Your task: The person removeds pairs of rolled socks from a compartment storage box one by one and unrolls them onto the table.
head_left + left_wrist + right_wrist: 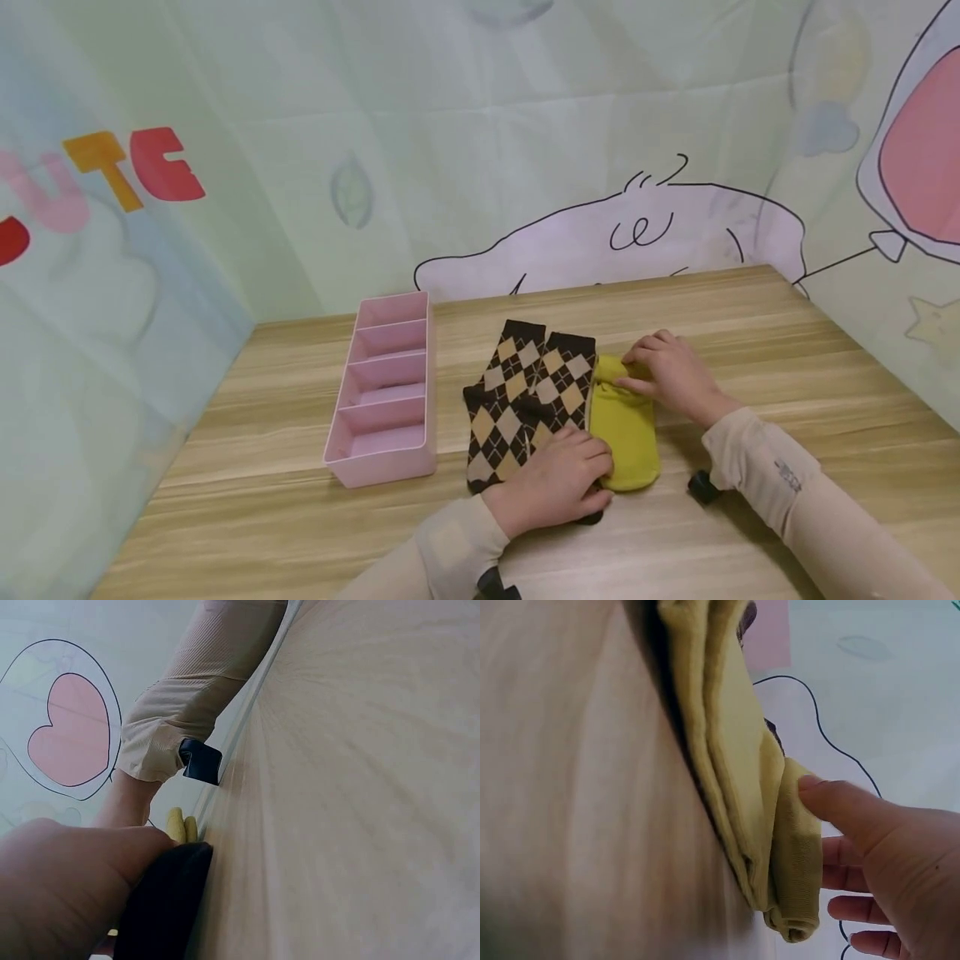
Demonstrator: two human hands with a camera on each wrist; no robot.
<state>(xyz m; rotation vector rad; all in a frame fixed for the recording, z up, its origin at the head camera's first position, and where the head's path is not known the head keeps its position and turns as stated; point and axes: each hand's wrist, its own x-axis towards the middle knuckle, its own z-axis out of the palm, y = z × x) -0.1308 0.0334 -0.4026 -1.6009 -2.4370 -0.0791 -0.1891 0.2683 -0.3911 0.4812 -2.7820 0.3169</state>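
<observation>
A pair of brown, tan and beige argyle socks [498, 421] lies flat on the table. Right beside it is a folded pair of yellow socks [628, 446], its far end rolled into a thick band. My left hand [558, 482] rests across the lower part of the argyle socks, fingertips at the yellow pair's left edge. In the left wrist view a dark sock toe [166, 904] shows beside that hand. With thumb and fingers, my right hand [678, 379] pinches the right end of the yellow roll [799, 859]; the right wrist view shows the thumb pressed on it.
A pink organizer box [382, 471] with several compartments stands left of the argyle socks. The wood-grain table [247, 467] meets a printed cloth backdrop [292, 150] behind. Dark wrist mounts [702, 487] stick out by the sleeves.
</observation>
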